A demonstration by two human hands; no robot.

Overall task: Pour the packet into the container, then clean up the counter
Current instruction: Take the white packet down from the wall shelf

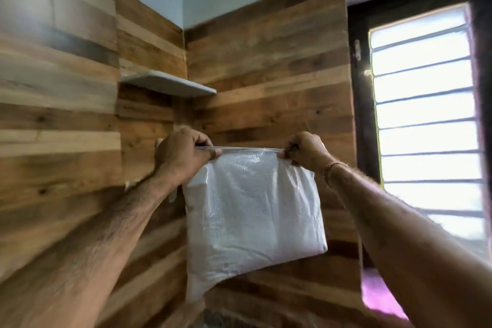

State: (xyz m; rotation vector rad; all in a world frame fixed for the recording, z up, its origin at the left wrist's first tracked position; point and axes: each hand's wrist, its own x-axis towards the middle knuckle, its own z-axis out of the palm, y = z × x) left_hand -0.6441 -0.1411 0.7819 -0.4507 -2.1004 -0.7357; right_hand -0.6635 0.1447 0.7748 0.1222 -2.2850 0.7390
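- Head view: the white packet (253, 210) hangs in mid-air before the wood-panelled wall (266, 74), its top edge pulled taut.
- Left hand (183, 153) pinches the top left corner, fingers curled; right hand (306, 150) pinches the top right corner.
- Grey shelf (170, 84) sits in the corner up left; a barred window (426, 114) glows at right, with pink cloth (378, 298) below it.

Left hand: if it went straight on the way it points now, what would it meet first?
Probably the wood wall. The left hand, gripping the packet by a top corner, points up and forward toward it, right of the small shelf; nothing else shows between, though depth is unclear.
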